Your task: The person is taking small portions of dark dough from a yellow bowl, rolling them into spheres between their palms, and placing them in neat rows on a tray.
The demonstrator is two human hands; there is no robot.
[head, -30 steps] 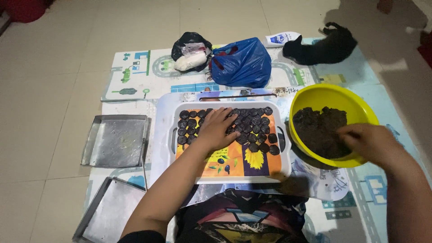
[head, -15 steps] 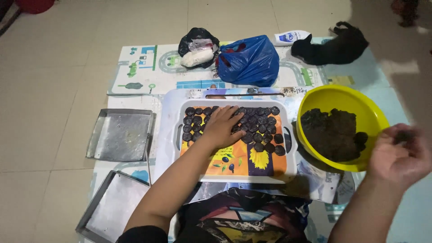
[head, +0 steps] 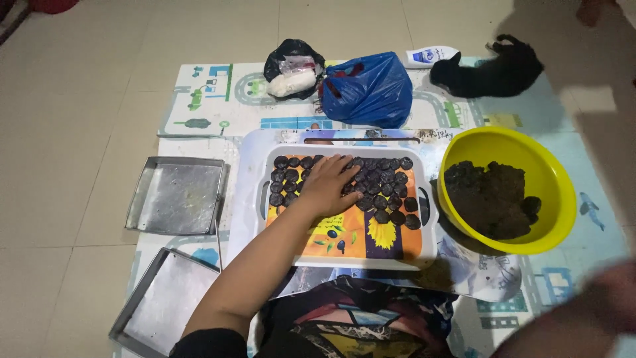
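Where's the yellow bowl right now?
In the head view the yellow bowl sits on the play mat at the right, holding dark dough, just right of the tray of dark discs.

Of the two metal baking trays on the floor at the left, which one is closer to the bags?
The upper metal tray, beside the patterned tray, lies closer to the blue bag; the lower metal tray sits near the person's left arm.

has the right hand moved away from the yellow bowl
Yes. The right hand was inside the yellow bowl on the dark dough; it has pulled back toward the body, now a blur below the bowl.
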